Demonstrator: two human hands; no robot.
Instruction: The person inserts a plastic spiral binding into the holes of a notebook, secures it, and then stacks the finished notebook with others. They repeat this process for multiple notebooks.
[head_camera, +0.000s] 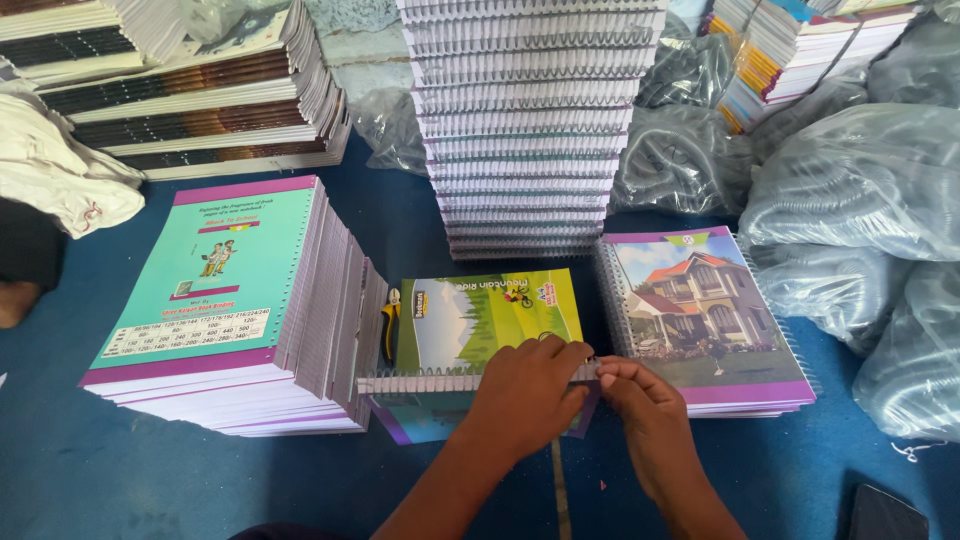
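**Spiral wire going onto a notebook's punched edge**

Nearest the camera, both hands work on one notebook (480, 325) lying on the blue floor (150, 480). The left hand (525, 395) lies flat over the near edge of its green cover, fingers curled down and pressing the book still. The right hand (645, 400) pinches narrow at the right end of the wire spiral (430, 381), thumb and forefinger closed on the tip of the coil. The spiral runs along the punched edge from the left corner to that pinch, so it looks threaded through most or all of the holes. I judge this to be the finishing of the binding: the wire end is being seated or turned in. The next move likely calls for a firm hold on the book and a small, exact twist at the coil's end.

Just left of the notebook lie yellow-handled pliers (389, 325), within reach. Further left stands a stack of unbound books (225, 300) with a teal cover on top. To the right lies a bound pile (705, 310) with a house picture. Behind rises a tall stack of bound notebooks (525, 120), and bags of wire coils (860, 180) lie at far right.
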